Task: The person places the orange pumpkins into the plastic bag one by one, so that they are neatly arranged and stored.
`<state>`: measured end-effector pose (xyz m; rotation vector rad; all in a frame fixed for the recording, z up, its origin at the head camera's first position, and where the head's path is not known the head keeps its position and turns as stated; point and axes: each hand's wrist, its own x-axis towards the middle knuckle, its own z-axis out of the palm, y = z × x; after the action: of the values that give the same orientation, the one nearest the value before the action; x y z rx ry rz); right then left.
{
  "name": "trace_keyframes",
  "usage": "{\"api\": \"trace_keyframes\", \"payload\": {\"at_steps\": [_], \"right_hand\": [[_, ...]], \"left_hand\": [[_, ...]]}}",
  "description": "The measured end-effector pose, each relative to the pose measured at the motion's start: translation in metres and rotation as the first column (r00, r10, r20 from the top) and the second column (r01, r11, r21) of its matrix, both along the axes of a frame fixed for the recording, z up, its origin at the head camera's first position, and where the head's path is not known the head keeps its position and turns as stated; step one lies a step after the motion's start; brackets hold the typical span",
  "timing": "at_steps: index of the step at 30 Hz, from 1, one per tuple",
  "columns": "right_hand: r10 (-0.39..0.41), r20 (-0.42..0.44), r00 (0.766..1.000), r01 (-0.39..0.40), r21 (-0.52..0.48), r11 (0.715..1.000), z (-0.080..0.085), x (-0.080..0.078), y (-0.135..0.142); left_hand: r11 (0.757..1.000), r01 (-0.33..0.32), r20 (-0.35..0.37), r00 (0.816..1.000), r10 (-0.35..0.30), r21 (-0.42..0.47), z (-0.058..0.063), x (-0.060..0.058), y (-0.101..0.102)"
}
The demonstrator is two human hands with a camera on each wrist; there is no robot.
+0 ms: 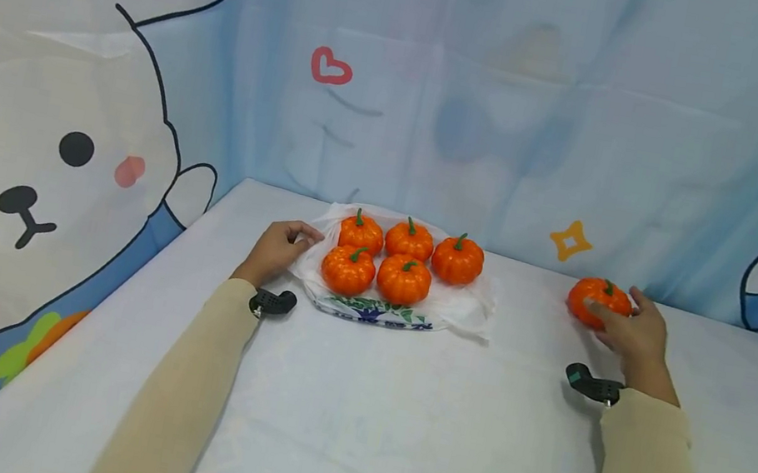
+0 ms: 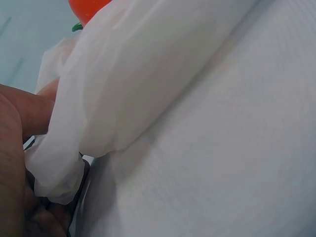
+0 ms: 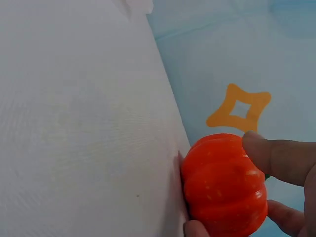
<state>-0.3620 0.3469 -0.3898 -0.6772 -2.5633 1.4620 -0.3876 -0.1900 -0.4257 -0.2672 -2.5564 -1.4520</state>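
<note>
Several small orange toy pumpkins (image 1: 404, 281) with green stems sit together on a white plastic bag (image 1: 465, 311) with a blue and green print along its front edge. At the bag's left side, my left hand (image 1: 275, 250) pinches its thin crumpled edge; the left wrist view shows the plastic (image 2: 108, 98) bunched between thumb and fingers. Far to the right, my right hand (image 1: 640, 329) grips a single pumpkin (image 1: 596, 302) with thumb and fingers around its sides. In the right wrist view this pumpkin (image 3: 222, 187) is low, close against the white table surface.
The white-covered table (image 1: 421, 430) ends at a light blue cartoon curtain (image 1: 398, 130) along the back. A large printed bear (image 1: 48, 127) fills the curtain on the left. Black wrist devices (image 1: 592, 384) are worn at both beige sleeves.
</note>
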Motion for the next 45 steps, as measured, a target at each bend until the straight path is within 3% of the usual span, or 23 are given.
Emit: {"api": "trace_keyframes", "payload": {"at_steps": [13, 16, 18, 20, 22, 25, 28, 30, 33, 37, 41, 45], "right_hand": [[-0.006, -0.031, 1.000, 0.008, 0.040, 0.999, 0.002, 0.005, -0.003], [0.050, -0.097, 0.994, -0.050, 0.005, 0.999, 0.010, 0.005, -0.005], [0.134, -0.148, 0.980, -0.137, -0.011, 0.991, 0.023, 0.010, -0.015], [0.248, -0.197, 0.949, -0.259, -0.035, 0.965, 0.038, 0.016, -0.029], [0.384, -0.200, 0.901, -0.393, -0.006, 0.920, 0.053, 0.025, -0.047], [0.588, -0.160, 0.793, -0.585, 0.071, 0.808, 0.064, 0.034, -0.070], [0.707, -0.078, 0.703, -0.692, 0.155, 0.705, 0.064, 0.039, -0.092], [0.741, -0.042, 0.670, -0.727, 0.170, 0.666, 0.059, 0.039, -0.105], [0.743, 0.006, 0.669, -0.732, 0.181, 0.657, 0.048, 0.036, -0.117], [0.716, 0.035, 0.697, -0.712, 0.155, 0.685, 0.032, 0.030, -0.121], [0.705, 0.048, 0.708, -0.703, 0.150, 0.695, 0.020, 0.027, -0.124], [0.704, 0.072, 0.706, -0.703, 0.187, 0.686, 0.018, 0.028, -0.127]], "left_hand": [[1.000, -0.010, 0.015, 1.000, 0.011, -0.021, -0.001, 0.001, 0.003], [1.000, -0.006, 0.016, 1.000, 0.006, -0.016, -0.001, 0.001, 0.004], [1.000, -0.004, 0.015, 1.000, 0.004, -0.016, -0.001, 0.001, 0.004], [1.000, -0.003, 0.015, 1.000, 0.004, -0.019, -0.001, 0.000, 0.004], [1.000, -0.002, 0.011, 1.000, 0.002, -0.020, -0.001, -0.001, 0.004], [1.000, -0.001, 0.005, 1.000, 0.001, -0.023, -0.001, -0.002, 0.003], [1.000, 0.003, 0.000, 1.000, -0.003, -0.025, -0.002, -0.003, 0.003], [1.000, 0.004, -0.001, 1.000, -0.004, -0.021, -0.002, -0.002, 0.004], [1.000, 0.004, -0.001, 1.000, -0.004, -0.020, -0.002, -0.001, 0.005], [1.000, 0.006, 0.005, 1.000, -0.006, -0.018, -0.002, -0.001, 0.006], [1.000, 0.000, 0.013, 1.000, 0.000, -0.004, -0.002, 0.000, 0.007], [0.996, 0.018, 0.009, 1.000, -0.019, 0.084, -0.002, 0.001, 0.007]]}}
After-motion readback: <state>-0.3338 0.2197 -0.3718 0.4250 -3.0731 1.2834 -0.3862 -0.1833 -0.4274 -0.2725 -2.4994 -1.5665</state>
